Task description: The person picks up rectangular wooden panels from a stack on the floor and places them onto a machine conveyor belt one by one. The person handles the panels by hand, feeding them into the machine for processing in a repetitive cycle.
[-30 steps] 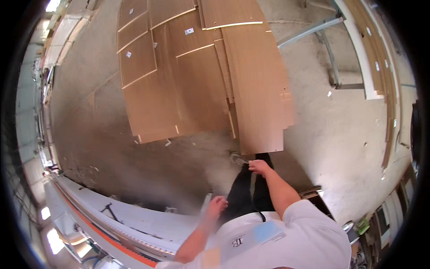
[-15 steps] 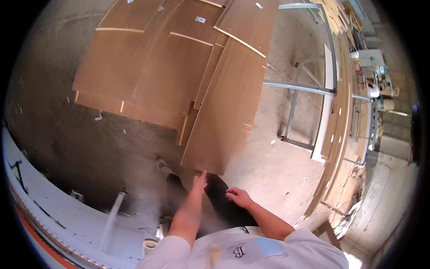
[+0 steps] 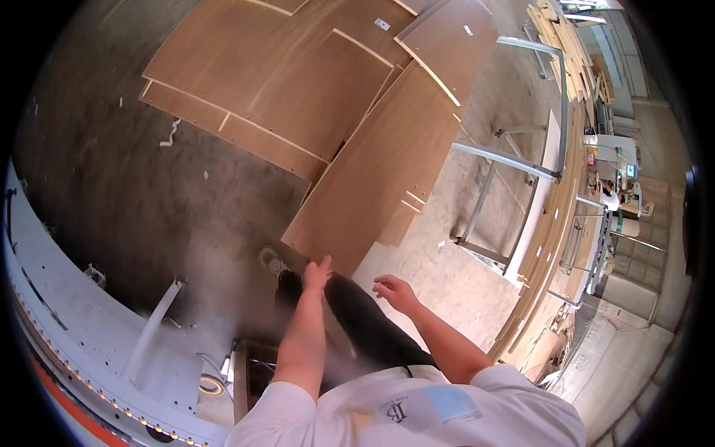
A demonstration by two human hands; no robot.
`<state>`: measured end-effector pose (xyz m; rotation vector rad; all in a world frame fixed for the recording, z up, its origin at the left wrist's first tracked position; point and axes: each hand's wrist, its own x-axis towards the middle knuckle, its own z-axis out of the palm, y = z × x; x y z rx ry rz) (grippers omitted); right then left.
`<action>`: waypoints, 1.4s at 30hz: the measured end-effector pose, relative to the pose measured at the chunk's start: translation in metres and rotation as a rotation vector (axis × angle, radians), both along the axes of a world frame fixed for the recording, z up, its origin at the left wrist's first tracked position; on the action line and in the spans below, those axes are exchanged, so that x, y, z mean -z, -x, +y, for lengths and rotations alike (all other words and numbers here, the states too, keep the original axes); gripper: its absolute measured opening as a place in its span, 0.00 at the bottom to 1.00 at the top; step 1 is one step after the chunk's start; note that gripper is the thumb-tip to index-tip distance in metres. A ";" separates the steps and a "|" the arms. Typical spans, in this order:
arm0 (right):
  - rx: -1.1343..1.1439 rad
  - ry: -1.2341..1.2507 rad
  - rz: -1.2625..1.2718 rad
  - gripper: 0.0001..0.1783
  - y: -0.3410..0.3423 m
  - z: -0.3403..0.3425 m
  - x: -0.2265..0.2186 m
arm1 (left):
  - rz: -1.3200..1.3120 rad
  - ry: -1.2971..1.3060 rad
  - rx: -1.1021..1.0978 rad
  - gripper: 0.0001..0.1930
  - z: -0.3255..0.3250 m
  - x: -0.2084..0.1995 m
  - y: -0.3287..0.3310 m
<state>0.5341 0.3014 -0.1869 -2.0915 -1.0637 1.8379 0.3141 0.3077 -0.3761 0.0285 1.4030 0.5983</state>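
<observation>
A long brown wooden panel lies slanted toward me, partly over a wide brown panel with pale strips. At its near end, my left hand is closed on the edge; some of the fingers are hidden. My right hand hovers right of that end, apart from the panel, holding nothing. Its fingers are loosely bent and slightly apart.
A metal frame stands right of the panels, beside a long stack of boards. At my left runs a pale machine bed with a slanted bar. A tape roll sits near my left elbow.
The near end of the long panel has swung left with my left hand, and the panel lies more slanted. My right hand stays free beside it. The whole view has shifted too.
</observation>
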 end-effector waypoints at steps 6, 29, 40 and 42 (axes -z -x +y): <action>-0.122 0.059 -0.022 0.16 0.047 -0.008 0.001 | 0.255 -0.082 0.277 0.24 -0.010 -0.008 0.095; 0.206 -0.039 -0.004 0.17 -0.038 0.280 0.102 | 1.041 -0.430 0.152 0.15 0.025 0.005 0.406; 0.960 -0.071 0.342 0.29 -0.090 0.502 0.172 | -0.008 0.122 -0.372 0.18 -0.082 -0.100 0.037; 0.977 -0.060 0.372 0.28 -0.087 0.503 0.185 | 0.178 0.162 -0.040 0.18 -0.041 -0.126 0.005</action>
